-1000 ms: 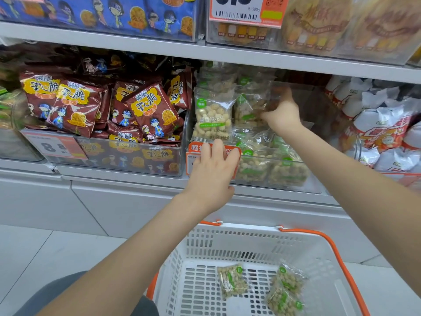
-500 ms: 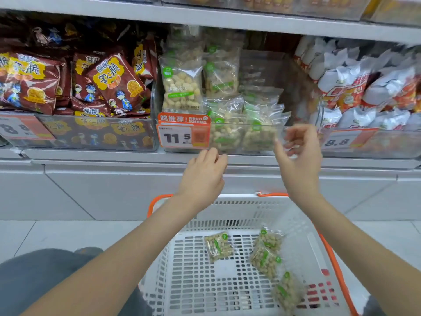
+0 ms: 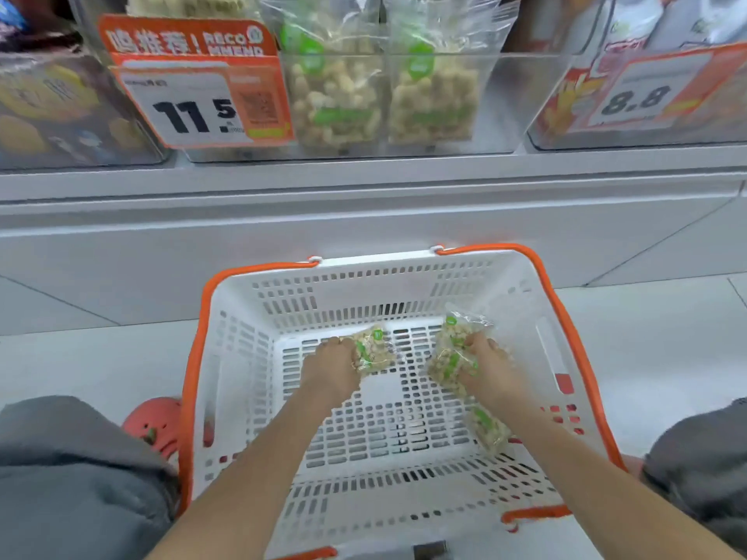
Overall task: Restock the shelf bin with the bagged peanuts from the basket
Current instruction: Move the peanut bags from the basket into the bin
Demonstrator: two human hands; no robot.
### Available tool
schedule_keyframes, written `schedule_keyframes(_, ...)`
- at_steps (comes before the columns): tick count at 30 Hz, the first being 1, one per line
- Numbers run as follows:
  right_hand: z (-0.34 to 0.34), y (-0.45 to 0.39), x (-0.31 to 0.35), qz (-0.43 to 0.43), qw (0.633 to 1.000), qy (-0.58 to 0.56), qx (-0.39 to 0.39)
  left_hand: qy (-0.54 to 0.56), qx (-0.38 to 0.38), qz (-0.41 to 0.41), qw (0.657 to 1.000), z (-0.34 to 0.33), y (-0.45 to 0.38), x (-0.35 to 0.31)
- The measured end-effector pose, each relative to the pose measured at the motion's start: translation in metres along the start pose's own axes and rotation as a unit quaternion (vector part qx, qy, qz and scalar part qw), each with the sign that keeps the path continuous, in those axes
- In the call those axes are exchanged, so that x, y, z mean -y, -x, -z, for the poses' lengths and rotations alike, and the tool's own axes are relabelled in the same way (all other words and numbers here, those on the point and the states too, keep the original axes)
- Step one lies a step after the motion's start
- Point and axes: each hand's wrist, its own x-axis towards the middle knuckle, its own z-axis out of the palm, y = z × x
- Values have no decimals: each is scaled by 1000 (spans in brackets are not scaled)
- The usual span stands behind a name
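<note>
A: Hand status?
B: Both are reaching down into the white basket (image 3: 242, 357). Left hand (image 3: 333, 367) is gripping one peanut bag (image 3: 374, 349). Right hand (image 3: 487, 367) is clutching a bunch of bags (image 3: 450, 349).
A: Leftovers?
B: Another bag (image 3: 487, 430) is lying on the basket floor beside the right forearm. Shelf bin (image 3: 509, 99) is sitting above, holding peanut bags behind the 11.5 price tag (image 3: 198, 99).

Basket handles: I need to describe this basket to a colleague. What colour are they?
Orange, on a white basket; the handles show in the head view.
</note>
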Motion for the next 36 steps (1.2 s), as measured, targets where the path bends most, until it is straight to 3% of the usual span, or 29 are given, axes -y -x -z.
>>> schedule_keyframes(8, -36, -47, -17, -22, 989, 139, 46, 32, -16, 22, 999, -39, -65, 10)
schedule_keyframes(13, -50, -58, -18, -40, 978, 178, 98, -27, 7, 35, 999, -57, -87, 12)
schedule_keyframes(20, -41, -68, -9, -49, 958, 234, 160, -28, 115, 49, 992, -57, -100, 7)
schedule_keyframes(26, -22, -44, 11, -76, 992, -15, 102, 214, 162, 70, 961, -32, -74, 6)
schedule_keyframes(32, 31, 2, 40, -77, 957, -237, 148, 312, 146, 39, 938, 50, -37, 4)
schedule_keyframes(36, 82, 32, 65, -5, 951, -234, 200, 336, 134, 4, 932, 117, 0, -2)
